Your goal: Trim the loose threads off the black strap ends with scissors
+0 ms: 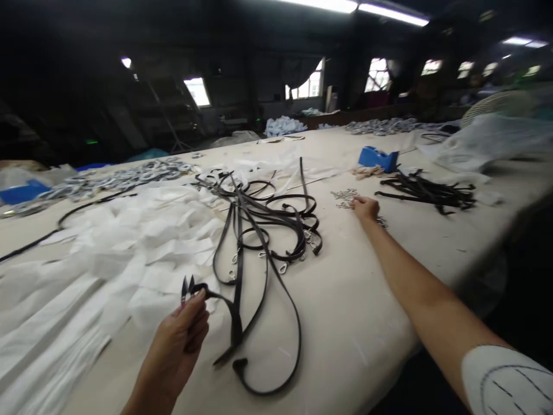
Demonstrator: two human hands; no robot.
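My left hand point(184, 331) is closed around a pair of thread snips point(186, 290), blades pointing up, and pinches the end of a black strap point(222, 298) against them. That strap runs into a loose tangle of black straps point(259, 216) at the table's middle, several with small silver metal clips point(283, 268) on them. Further off, my right hand point(366, 208) is stretched out to a small pile of loose metal clips point(342, 196). Its fingers are curled together at the pile's right edge; what lies between them, if anything, is hidden.
White sheet material point(147, 242) covers the table's left side. A blue tape dispenser point(378, 158) stands at the right behind a heap of short black straps point(427, 190). Grey rings point(142, 173) lie at the far left, and clear plastic point(496, 141) at the far right.
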